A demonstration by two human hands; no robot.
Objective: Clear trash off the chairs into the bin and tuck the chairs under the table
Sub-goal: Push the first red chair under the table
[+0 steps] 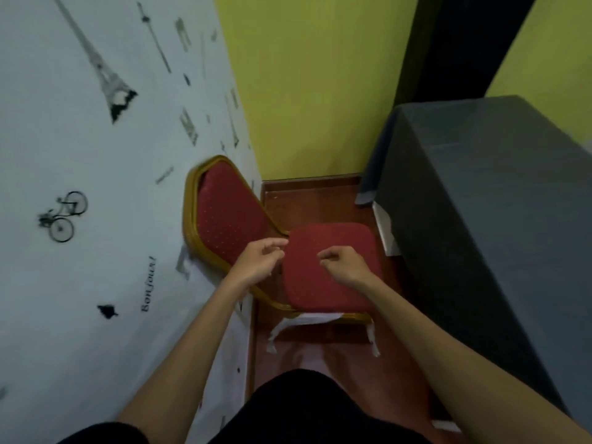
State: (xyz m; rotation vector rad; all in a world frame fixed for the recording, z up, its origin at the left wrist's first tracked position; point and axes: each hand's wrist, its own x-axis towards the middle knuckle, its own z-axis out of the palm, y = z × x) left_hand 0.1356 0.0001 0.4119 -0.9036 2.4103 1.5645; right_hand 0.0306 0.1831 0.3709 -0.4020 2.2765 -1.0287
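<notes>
Bare forearms reach forward over a red chair [330,267] with a gilt frame. Left hand [259,262] hovers above the seat's left edge, fingers [275,243] loosely curled, gripping nothing. Right hand [344,262] hovers over the seat's middle, fingers half closed and empty. Right of the chair stands the counter [487,193] under grey cloth; left of it, a printed wall [96,187].

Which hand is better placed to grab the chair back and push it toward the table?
Left, probably. The left hand hovers next to the chair back; the right hand sits over the seat. The table is right of the chair.
</notes>
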